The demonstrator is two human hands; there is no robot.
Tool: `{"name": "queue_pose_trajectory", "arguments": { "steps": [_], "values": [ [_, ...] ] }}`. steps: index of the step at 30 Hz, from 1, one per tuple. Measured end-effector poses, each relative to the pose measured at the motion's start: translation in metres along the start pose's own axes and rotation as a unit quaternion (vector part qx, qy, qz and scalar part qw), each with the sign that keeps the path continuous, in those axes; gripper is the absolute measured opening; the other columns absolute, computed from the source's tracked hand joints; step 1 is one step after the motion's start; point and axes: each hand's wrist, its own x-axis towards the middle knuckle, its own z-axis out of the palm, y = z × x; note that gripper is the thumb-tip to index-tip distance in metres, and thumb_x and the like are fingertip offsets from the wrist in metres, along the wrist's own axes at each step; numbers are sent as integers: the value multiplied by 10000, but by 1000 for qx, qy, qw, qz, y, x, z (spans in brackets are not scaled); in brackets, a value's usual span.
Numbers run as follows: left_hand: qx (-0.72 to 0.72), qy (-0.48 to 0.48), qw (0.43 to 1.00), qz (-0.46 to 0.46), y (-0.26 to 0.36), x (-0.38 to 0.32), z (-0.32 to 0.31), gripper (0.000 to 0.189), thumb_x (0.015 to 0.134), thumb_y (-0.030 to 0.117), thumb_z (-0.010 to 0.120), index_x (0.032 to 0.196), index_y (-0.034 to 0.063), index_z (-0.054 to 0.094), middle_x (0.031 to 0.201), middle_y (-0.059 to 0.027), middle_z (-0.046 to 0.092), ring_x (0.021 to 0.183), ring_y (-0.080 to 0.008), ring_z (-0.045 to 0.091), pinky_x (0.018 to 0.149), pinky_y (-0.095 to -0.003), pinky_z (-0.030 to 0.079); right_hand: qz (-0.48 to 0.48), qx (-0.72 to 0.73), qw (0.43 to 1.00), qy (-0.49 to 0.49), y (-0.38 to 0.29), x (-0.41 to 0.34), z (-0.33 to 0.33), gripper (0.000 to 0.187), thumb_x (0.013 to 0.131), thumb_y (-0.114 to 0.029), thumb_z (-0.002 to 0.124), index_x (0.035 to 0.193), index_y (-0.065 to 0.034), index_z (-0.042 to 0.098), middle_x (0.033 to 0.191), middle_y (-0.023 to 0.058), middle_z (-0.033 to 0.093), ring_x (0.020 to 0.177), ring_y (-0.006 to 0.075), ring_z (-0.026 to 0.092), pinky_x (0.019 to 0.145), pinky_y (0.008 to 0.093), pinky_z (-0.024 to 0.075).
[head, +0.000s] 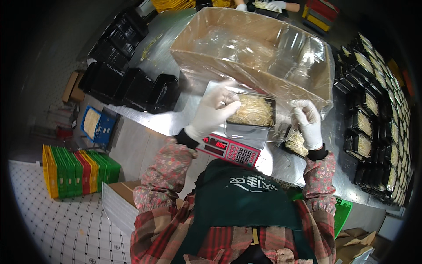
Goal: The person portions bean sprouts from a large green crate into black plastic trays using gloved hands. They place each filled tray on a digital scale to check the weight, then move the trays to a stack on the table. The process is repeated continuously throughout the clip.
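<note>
My left hand [214, 110], in a white glove, grips the left end of a clear plastic lid [257, 132]. My right hand [307, 122], gloved alike, has its fingers at the lid's right end. Beneath the lid, a black tray of bean sprouts [254, 110] rests on the platform of a red digital scale [230, 150]. Another tray of sprouts [296, 143] lies on the metal table just below my right hand, partly hidden by it.
A large cardboard box [247, 69] lined with clear plastic stands behind the scale. Stacked black trays [132, 87] are at the left; filled trays [364, 125] crowd the right. Across the table, a person's gloved hands [275, 6] touch sprouts. Coloured crates [79, 171] stand on the floor.
</note>
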Motion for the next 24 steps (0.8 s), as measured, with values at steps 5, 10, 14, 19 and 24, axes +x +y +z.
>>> {"name": "queue_pose_trajectory", "arguments": {
  "steps": [5,10,14,19,24],
  "values": [
    [9,23,999,-45,-53,-1,8,253,884,41,619,1132,-2,611,898,-27,642,749,-63,579,691,-207,483,-60,-134,988,52,63,4,5,170,922,-89,590,1074,-14,604,846,6,627,728,88,567,666,241,479],
    [357,167,912,117,-102,53,-10,233,872,147,649,1082,46,668,907,-61,595,786,-164,577,734,-280,479,-138,-403,895,134,89,49,27,219,916,-240,561,1056,-85,626,973,168,666,905,354,639,789,408,513],
    [305,236,922,35,-166,67,-29,256,874,205,660,1028,2,678,917,-78,655,849,-184,625,750,-291,487,-22,-442,892,91,98,67,35,286,917,-319,527,1061,-95,631,949,186,673,896,373,638,792,452,503],
    [54,187,976,-101,-175,52,-30,259,916,209,625,978,-38,675,882,-17,671,794,-66,575,698,-237,463,55,-458,886,48,99,58,37,333,933,-351,495,1141,-109,589,994,208,663,955,383,620,829,456,485],
    [-41,135,965,-223,-141,52,-26,197,899,231,651,964,46,676,808,22,642,719,-56,557,631,-213,422,42,-230,969,77,143,65,24,269,930,-253,567,1078,-31,602,945,136,685,857,244,644,792,348,483]
  ]
}}
